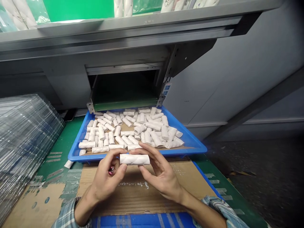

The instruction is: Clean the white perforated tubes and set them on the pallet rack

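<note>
Both hands hold one white tube (134,159) level between them, just in front of the blue tray (192,142). My left hand (107,179) pinches the tube's left end with thumb and fingers, and a small pink-tipped item shows inside its curled fingers. My right hand (159,172) grips the right end, fingers partly spread over and under it. The tray holds several more white tubes (133,129) lying loose in a heap on a brown liner.
A brown cardboard sheet (133,193) lies under my hands on a green table. Stacked clear plastic trays (21,136) stand at the left. A grey machine with a dark opening (124,88) rises behind the tray. A loose tube (68,164) lies beside the tray.
</note>
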The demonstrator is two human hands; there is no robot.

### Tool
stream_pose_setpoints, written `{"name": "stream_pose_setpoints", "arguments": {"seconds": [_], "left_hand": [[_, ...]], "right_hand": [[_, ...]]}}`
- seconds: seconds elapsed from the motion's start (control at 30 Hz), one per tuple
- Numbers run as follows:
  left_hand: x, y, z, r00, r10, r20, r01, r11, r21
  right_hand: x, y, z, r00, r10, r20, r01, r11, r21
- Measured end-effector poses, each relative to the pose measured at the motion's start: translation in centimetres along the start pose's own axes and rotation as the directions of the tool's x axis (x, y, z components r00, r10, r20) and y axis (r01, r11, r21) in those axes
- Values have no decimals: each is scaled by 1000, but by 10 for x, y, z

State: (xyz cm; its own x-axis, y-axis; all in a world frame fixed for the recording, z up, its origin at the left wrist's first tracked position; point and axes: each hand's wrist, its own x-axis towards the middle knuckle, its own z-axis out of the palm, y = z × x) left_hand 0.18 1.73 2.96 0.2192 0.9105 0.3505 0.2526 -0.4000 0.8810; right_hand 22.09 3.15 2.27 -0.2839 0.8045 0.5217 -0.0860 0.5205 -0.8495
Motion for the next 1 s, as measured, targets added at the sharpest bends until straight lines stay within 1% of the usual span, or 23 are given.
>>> {"name": "stream_pose_setpoints", "arguments": {"seconds": [0.1,0.17,0.23,0.3,0.33,0.4,0.5,0.6,0.67,0.7,0.77,0.83,0.9,1.0], "left_hand": [[0,-1,2,999,23,-44,-21,999,44],[0,0,5,994,82,-69,-73,990,122],[0,4,7,985,167,-51,-152,964,218],[-1,10,6,977,215,5,-208,936,285],[-2,14,3,978,207,35,-208,931,299],[-4,22,-4,986,150,74,-166,940,297],[-9,33,-18,994,48,95,-71,962,264],[-11,42,-25,994,-29,104,0,963,271],[-12,45,-26,994,-34,107,-1,952,307],[-12,46,-25,994,-12,108,-25,943,331],[-13,46,-24,992,54,114,-94,917,388],[-14,46,-24,986,101,131,-152,869,470],[-15,47,-24,980,125,153,-191,802,566],[-16,50,-23,967,163,197,-254,699,668]], "right_hand": [[2,1,-2,996,-83,31,86,990,-113],[5,2,-3,988,-136,66,147,965,-216],[6,2,-4,982,-163,93,183,939,-292],[7,3,-5,981,-164,105,189,929,-318],[7,3,-5,981,-160,105,186,930,-318],[7,2,-5,983,-152,100,176,934,-311],[7,0,-5,982,-164,97,186,929,-318],[6,-1,-3,978,-180,108,206,922,-328],[5,-2,-2,973,-196,124,226,918,-326],[5,-3,-2,970,-201,135,234,918,-320],[4,-3,-2,969,-196,153,234,927,-294],[3,-4,-2,972,-174,158,210,946,-249],[3,-3,-2,973,-158,168,189,963,-191],[4,-3,-3,962,-159,224,188,975,-115]]}}
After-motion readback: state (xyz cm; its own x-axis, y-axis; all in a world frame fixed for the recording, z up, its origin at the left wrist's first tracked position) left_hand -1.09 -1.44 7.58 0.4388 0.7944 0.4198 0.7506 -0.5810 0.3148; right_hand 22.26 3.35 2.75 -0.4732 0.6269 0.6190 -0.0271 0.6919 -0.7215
